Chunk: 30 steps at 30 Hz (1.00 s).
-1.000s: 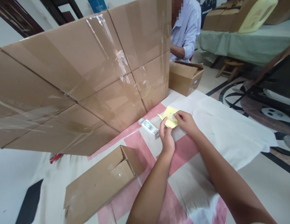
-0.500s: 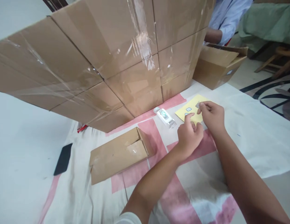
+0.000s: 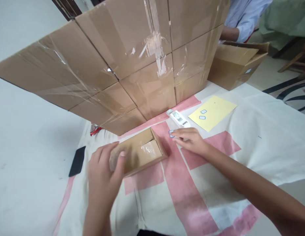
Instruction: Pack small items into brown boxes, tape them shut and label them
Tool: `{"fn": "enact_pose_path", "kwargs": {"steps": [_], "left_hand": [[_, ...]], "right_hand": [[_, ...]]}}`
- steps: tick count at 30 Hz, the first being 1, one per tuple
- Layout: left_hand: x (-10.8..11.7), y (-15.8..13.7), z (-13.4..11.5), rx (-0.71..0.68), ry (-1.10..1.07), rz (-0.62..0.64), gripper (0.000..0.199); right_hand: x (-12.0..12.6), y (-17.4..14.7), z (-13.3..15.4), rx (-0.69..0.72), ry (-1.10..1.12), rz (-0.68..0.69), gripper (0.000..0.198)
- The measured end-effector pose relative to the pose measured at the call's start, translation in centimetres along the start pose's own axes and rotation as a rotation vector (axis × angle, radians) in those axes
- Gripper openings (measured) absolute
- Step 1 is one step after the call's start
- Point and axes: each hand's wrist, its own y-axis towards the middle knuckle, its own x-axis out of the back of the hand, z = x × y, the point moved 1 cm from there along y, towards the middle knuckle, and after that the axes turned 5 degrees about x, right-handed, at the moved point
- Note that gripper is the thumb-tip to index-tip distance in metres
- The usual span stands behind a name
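Note:
A closed brown cardboard box (image 3: 136, 149) lies on the cloth in front of me, clear tape on its right end. My left hand (image 3: 105, 164) is over the box's left end, thumb and fingers spread apart; whether it touches the cardboard I cannot tell. Between the thumb and fingertips of my right hand (image 3: 188, 139) is a small blue-edged white sticker (image 3: 171, 133), held just right of the box. Two similar stickers (image 3: 202, 114) remain on the yellow sheet (image 3: 216, 113). A white device with a small screen (image 3: 179, 118) lies between the box and the sheet.
A tall wall of taped cardboard boxes (image 3: 147, 85) stands behind. At the far right, an open carton (image 3: 231, 68) is beside a person in a light blue sleeve (image 3: 250, 19). A dark flat object (image 3: 77, 161) is at the left. Pink strips cross the white cloth (image 3: 253, 154).
Both hands have left the yellow sheet. My left hand has moved left over the box, while my right hand has carried a sticker towards it. The view has shifted slightly.

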Motion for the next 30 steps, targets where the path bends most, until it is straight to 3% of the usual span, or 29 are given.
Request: {"fn": "enact_pose_path", "kwargs": {"steps": [3,7,12,20,30], "left_hand": [[-0.2,1.1,4.8,0.208,0.158,0.239,0.055],[-1.7,1.0,7.3,0.404,-0.086,0.360,0.061],[-1.9,0.6,7.2,0.432,-0.223,0.360,0.055],[-1.6,0.6,5.4,0.483,-0.197,0.328,0.053],[-1.8,0.7,5.4,0.468,-0.177,0.303,0.053]], "right_hand": [[-3.8,-0.3,0.8,-0.156,0.317,0.030,0.021],[-5.6,-0.1,0.8,-0.432,0.579,-0.031,0.032],[-5.1,-0.2,0.5,-0.613,0.745,0.026,0.035],[-4.6,-1.4,2.1,-0.771,0.911,0.070,0.038],[-5.3,-2.0,2.3,-0.821,0.994,0.117,0.036]]}}
